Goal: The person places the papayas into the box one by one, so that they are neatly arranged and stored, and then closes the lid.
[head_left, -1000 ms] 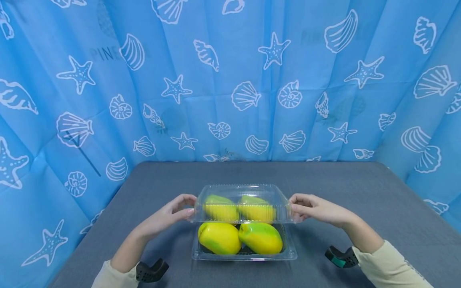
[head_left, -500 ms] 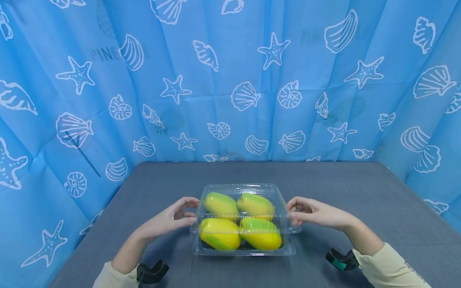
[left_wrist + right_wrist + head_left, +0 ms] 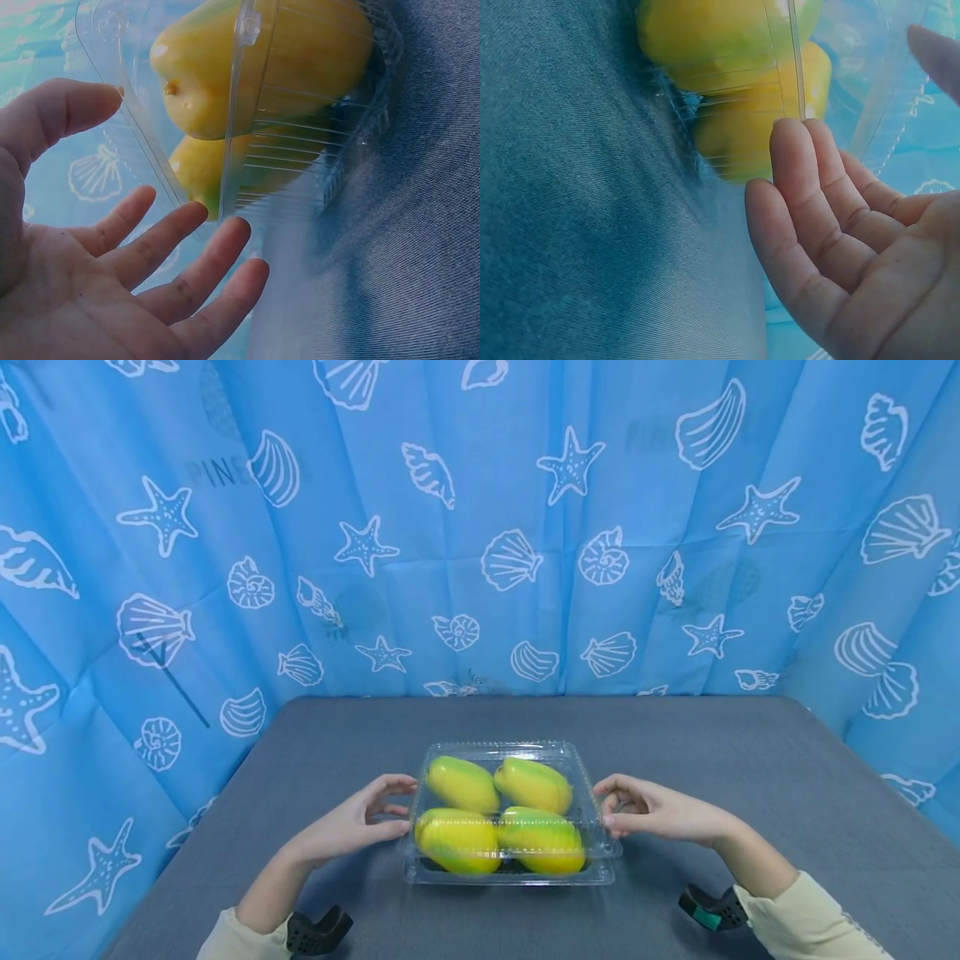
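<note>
A clear plastic clamshell box (image 3: 510, 880) holds several yellow-green mangoes (image 3: 459, 841) in two rows. Its hinged lid (image 3: 610, 847) lies over them, with the front lip a little above the base rim. My left hand (image 3: 367, 817) is at the left side; in the left wrist view its thumb (image 3: 82, 109) touches the lid's edge and its fingers (image 3: 206, 281) spread, fairly straight, beside the box. On the right side, my right hand (image 3: 663, 810) is alongside the lid. Its fingers (image 3: 799, 161) reach the box wall, and the thumb (image 3: 937, 60) stands apart from them.
The box rests on a grey cloth-covered table (image 3: 345, 735). Behind it hangs a blue curtain (image 3: 480, 585) with white shells and starfish. Black bands (image 3: 318, 931) sit at both wrists, below pale sleeves.
The lid has swung down and forward over the front mangoes, closer to the base rim. Both hands have moved slightly lower with it. The box has shifted very little.
</note>
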The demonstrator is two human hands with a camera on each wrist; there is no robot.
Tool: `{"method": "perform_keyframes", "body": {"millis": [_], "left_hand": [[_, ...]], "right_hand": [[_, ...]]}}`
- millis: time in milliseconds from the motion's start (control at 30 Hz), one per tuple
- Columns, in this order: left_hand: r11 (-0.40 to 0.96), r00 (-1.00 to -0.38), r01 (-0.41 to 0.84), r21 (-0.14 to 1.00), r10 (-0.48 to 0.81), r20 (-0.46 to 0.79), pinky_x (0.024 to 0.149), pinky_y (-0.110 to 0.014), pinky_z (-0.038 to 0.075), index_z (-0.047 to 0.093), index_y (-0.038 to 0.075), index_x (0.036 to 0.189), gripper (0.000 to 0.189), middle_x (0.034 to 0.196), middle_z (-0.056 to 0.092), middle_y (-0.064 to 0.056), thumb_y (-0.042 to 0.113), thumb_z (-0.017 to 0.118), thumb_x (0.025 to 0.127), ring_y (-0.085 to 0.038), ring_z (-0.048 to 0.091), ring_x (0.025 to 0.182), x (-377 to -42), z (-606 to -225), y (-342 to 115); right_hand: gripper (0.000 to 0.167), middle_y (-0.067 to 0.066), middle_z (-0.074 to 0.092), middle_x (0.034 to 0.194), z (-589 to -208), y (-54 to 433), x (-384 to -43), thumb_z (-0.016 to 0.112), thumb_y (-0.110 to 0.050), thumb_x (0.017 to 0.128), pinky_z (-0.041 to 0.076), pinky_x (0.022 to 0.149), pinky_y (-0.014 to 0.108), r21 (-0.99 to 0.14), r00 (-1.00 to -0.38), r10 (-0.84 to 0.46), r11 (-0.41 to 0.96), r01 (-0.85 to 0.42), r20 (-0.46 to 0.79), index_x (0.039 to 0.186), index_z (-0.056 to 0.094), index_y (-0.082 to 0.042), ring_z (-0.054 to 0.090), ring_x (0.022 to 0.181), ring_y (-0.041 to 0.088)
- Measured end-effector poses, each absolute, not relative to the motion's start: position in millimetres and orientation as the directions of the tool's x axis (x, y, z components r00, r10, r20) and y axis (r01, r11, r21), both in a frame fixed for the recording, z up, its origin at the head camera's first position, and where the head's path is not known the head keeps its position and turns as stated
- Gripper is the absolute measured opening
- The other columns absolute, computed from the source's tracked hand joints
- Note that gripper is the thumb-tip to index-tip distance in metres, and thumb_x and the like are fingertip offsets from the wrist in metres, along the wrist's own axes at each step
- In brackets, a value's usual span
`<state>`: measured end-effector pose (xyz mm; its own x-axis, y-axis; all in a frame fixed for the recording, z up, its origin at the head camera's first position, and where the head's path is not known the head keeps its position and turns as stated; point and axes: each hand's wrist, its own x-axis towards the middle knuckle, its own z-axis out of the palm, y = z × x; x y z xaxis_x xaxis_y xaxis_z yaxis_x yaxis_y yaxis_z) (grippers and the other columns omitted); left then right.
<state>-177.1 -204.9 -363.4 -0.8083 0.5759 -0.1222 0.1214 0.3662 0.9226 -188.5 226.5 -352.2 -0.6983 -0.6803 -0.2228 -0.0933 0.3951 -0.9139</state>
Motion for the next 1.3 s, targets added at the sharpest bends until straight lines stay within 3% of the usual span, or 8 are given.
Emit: {"method": "perform_keyframes", "body": {"millis": [433, 667, 800, 967, 1133, 1300], "left_hand": [[0.403, -0.78, 0.144, 0.904, 0.608, -0.147, 0.103, -0.051, 0.041, 0.022, 0.005, 0.145, 0.063, 0.151, 0.025, -0.022, 0.027, 0.053, 0.095, -0.043, 0.036, 0.133, -172.3, -363.7, -206.4], [0.418, -0.792, 0.087, 0.904, 0.58, -0.192, 0.106, -0.054, 0.036, 0.018, 0.011, 0.147, 0.069, 0.153, 0.022, -0.018, 0.027, 0.056, 0.093, -0.04, 0.036, 0.134, -169.2, -365.2, -205.5], [0.436, -0.8, 0.064, 0.897, 0.561, -0.215, 0.104, -0.053, 0.039, 0.016, 0.008, 0.147, 0.072, 0.149, 0.028, -0.02, 0.029, 0.057, 0.092, -0.038, 0.042, 0.13, -168.0, -366.4, -206.2], [0.446, -0.775, 0.021, 0.895, 0.572, -0.267, 0.095, -0.045, 0.048, 0.015, 0.002, 0.147, 0.074, 0.133, 0.047, -0.018, 0.031, 0.056, 0.092, -0.026, 0.054, 0.115, -168.4, -366.6, -208.9], [0.416, -0.699, -0.038, 0.909, 0.639, -0.321, 0.092, -0.039, 0.049, 0.007, -0.006, 0.146, 0.074, 0.11, 0.063, -0.007, 0.03, 0.049, 0.096, -0.015, 0.061, 0.099, -168.3, -368.0, -209.9], [0.377, -0.662, -0.054, 0.925, 0.679, -0.316, 0.093, -0.036, 0.049, 0.003, -0.009, 0.145, 0.074, 0.103, 0.068, -0.006, 0.025, 0.047, 0.096, -0.014, 0.063, 0.092, -165.4, -369.0, -208.4]], "right_hand": [[0.065, 0.01, 0.051, 0.103, -357.3, 227.1, -180.4, 0.055, -0.015, 0.093, 0.053, 0.077, 0.034, -0.925, -0.693, -0.68, 0.377, -0.051, -0.239, 0.141, 0.017, 0.006, 0.06, 0.088, 0.019], [0.065, 0.009, 0.051, 0.097, -359.0, 225.4, -173.2, 0.058, -0.015, 0.091, 0.052, 0.072, 0.03, -0.926, -0.714, -0.652, 0.377, -0.014, -0.255, 0.136, 0.018, 0.009, 0.06, 0.082, 0.018], [0.056, 0.006, 0.056, 0.094, -359.9, 224.5, -171.1, 0.056, -0.018, 0.093, 0.053, 0.072, 0.031, -0.921, -0.698, -0.657, 0.389, 0.011, -0.286, 0.13, 0.024, 0.01, 0.061, 0.081, 0.018], [0.049, 0.006, 0.062, 0.092, -359.5, 224.7, -168.7, 0.051, -0.021, 0.096, 0.055, 0.077, 0.033, -0.918, -0.648, -0.685, 0.392, 0.056, -0.333, 0.128, 0.032, 0.01, 0.065, 0.085, 0.017], [0.054, 0.005, 0.065, 0.094, -361.0, 223.2, -166.9, 0.048, -0.018, 0.097, 0.056, 0.076, 0.028, -0.935, -0.606, -0.727, 0.342, 0.089, -0.324, 0.133, 0.024, 0.015, 0.065, 0.083, 0.011], [0.057, 0.004, 0.066, 0.096, -363.5, 221.1, -164.9, 0.046, -0.015, 0.097, 0.056, 0.077, 0.028, -0.945, -0.606, -0.732, 0.304, 0.117, -0.31, 0.135, 0.017, 0.015, 0.066, 0.085, 0.012]]}}
